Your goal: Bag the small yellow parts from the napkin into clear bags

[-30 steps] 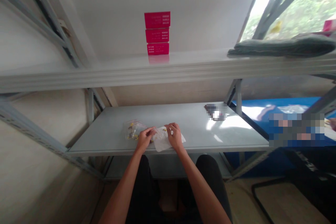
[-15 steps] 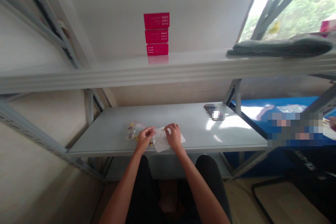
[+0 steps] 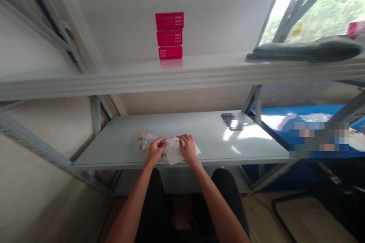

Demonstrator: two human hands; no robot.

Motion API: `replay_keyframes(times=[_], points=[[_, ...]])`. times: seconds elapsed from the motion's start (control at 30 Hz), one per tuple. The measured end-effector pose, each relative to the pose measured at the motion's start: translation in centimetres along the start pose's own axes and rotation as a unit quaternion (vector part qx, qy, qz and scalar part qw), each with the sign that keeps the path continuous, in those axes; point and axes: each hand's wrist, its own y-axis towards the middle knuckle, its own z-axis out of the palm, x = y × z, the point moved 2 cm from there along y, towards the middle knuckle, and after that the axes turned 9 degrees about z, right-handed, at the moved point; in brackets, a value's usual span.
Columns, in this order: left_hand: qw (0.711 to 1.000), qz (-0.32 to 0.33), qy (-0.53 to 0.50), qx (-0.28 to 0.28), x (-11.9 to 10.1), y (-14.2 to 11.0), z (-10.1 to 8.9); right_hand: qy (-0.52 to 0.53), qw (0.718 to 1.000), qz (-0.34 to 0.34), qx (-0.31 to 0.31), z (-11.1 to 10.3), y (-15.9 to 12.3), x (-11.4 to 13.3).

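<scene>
Left hand (image 3: 156,151) curled narrow, just right of clear plastic bag (image 3: 144,141) holding small yellow parts; grip unclear. Right hand (image 3: 188,149) cupped on white paper sheet (image 3: 177,155), hold unclear. Both on near edge of grey bench (image 3: 114,148). Judged light, soft, slippery; best pinched at edges.

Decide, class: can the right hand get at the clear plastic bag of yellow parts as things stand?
Probably not directly: the left hand lies between the right hand and the bag.
</scene>
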Motion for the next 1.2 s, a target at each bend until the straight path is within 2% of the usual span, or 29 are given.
replay_keyframes(times=[0.13,0.3,0.47,0.6,0.7,0.77,0.87,1.03,1.1,1.2], points=[[1.000,-0.003,-0.020,0.010,-0.4,-0.1,0.0,-0.093,0.995,0.004,0.025,0.8,-0.1,-0.3],[1.000,0.000,-0.019,0.008,-1.3,-0.2,0.1,-0.114,0.993,0.000,0.033,1.3,0.0,-0.6],[1.000,-0.001,-0.016,0.012,-0.6,-0.2,0.2,-0.123,0.992,0.014,0.012,1.6,0.1,-0.9],[0.999,0.003,0.026,0.017,-0.2,-0.1,0.1,-0.023,1.000,-0.008,0.005,0.7,0.1,-0.2],[0.998,0.016,0.059,0.033,-0.6,0.0,0.2,0.061,0.996,-0.049,0.052,-0.1,0.0,0.6],[0.997,0.021,0.058,0.044,-0.8,0.0,0.2,0.082,0.990,-0.070,0.091,-0.4,-0.1,1.1],[0.998,0.017,0.042,0.036,-0.7,0.0,0.1,0.093,0.986,-0.080,0.114,-0.4,-0.2,1.4],[0.999,0.022,0.036,0.026,-0.4,0.0,0.0,0.059,0.988,-0.097,0.103,-0.3,-0.3,1.7],[0.999,0.020,0.040,0.017,-0.4,0.0,0.0,0.027,0.990,-0.100,0.091,-1.0,-0.3,2.1],[0.997,0.009,0.072,0.023,-0.5,0.0,0.3,0.002,0.991,-0.092,0.093,-3.2,-0.4,3.3]])
